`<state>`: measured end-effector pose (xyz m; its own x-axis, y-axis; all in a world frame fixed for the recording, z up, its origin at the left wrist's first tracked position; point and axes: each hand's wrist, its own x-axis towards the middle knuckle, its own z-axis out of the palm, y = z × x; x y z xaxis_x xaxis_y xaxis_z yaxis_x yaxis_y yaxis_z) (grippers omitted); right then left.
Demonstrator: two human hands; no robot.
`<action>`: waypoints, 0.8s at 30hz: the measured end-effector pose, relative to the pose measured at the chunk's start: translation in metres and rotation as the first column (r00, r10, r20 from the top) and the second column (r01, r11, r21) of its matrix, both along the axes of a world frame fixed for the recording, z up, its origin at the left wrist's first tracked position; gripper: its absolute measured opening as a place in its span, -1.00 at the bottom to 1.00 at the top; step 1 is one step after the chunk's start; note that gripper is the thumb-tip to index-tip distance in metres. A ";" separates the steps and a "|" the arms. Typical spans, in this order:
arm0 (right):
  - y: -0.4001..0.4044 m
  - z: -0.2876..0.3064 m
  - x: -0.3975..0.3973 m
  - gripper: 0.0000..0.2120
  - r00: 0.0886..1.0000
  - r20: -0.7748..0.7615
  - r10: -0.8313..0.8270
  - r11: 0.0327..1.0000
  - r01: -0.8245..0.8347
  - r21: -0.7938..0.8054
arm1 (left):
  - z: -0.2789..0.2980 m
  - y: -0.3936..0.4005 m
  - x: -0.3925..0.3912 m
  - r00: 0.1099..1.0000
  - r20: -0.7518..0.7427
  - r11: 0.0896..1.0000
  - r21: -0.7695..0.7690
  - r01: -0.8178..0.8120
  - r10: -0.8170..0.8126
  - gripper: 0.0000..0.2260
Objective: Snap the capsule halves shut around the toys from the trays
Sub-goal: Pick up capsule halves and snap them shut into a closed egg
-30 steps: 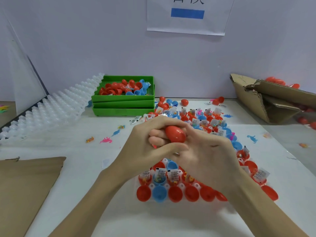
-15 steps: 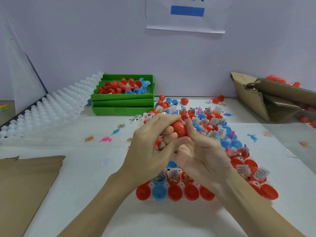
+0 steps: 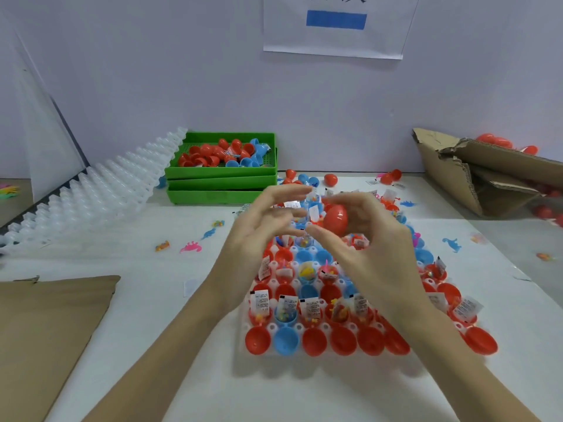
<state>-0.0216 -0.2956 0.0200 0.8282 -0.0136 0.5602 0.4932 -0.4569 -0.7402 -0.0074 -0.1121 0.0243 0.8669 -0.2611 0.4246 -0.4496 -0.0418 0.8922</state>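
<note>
A: White counter (image 3: 128,266) is seen under a pale wall, with a printed sheet (image 3: 335,25) pinned high at the far side. What is held?

B: A closed red capsule (image 3: 335,220) is gripped by the right hand (image 3: 374,254), thumb and curled fingers wrapped round it, above the far part of the filled tray (image 3: 253,350). No gap between its halves can be made out.

A: And the left hand (image 3: 259,226)?

B: It is held just left of the capsule, fingers spread and relaxed, nothing in its grip. Whether a fingertip touches the capsule cannot be told; the fingers are blurred.

A: Where is the remaining work?

B: In the tray below the hands. Open red and blue halves are seated in rows, many with a small toy and a folded paper slip (image 3: 261,300) standing up in them. More halves are heaped in the green trays (image 3: 219,181) at the far left, beside a stack of clear empty trays (image 3: 91,196).

A: How is a capsule judged to handle?

B: Light, stiff and thin-walled, with a smooth glossy shell that is likely to slip. It is best taken by the two domed ends, one per hand, and pressed straight together. Slips should be tucked inside first, or the seam may be jammed.

A: Anything else lying about?

B: Loose toy figures (image 3: 190,247) are scattered on the counter at the left, and a torn cardboard box (image 3: 487,178) is seen at the far right.
</note>
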 end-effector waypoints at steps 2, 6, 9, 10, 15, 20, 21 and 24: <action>0.003 -0.003 -0.003 -0.55 0.989 0.133 -0.067 0.984 0.087 -0.153 | -0.001 0.000 0.003 0.996 -0.071 0.997 -0.052 -0.051 0.048 -0.71; 0.006 -0.011 -0.002 -0.60 0.980 0.193 -0.046 0.960 0.097 -0.264 | -0.006 -0.008 0.000 0.987 -0.156 1.000 0.017 -0.023 0.025 -0.70; 0.007 -0.015 -0.002 -0.56 0.984 0.174 -0.037 0.951 0.088 -0.295 | -0.007 -0.011 0.000 0.975 -0.222 0.998 -0.062 -0.006 -0.008 -0.74; 0.007 -0.015 -0.001 -0.55 0.985 0.166 -0.041 0.946 0.092 -0.310 | -0.007 -0.010 0.001 0.970 -0.241 0.995 -0.103 0.014 -0.039 -0.73; 0.007 -0.013 -0.001 -0.59 0.979 0.201 -0.020 0.948 0.082 -0.306 | -0.009 -0.008 0.002 0.939 -0.316 0.967 -0.249 0.058 -0.137 -0.81; 0.009 -0.011 -0.002 -0.66 0.966 0.258 0.015 0.972 0.046 -0.229 | -0.006 -0.016 -0.001 0.924 -0.340 0.934 -0.354 0.044 -0.172 -0.89; 0.010 -0.011 -0.001 -0.66 0.964 0.265 0.017 0.972 0.046 -0.229 | -0.007 -0.016 -0.001 0.921 -0.347 0.929 -0.368 0.038 -0.175 -0.90; 0.010 -0.012 0.000 -0.62 0.964 0.264 0.028 0.969 0.039 -0.245 | -0.007 -0.016 -0.002 0.916 -0.371 0.934 -0.356 0.008 -0.149 -0.85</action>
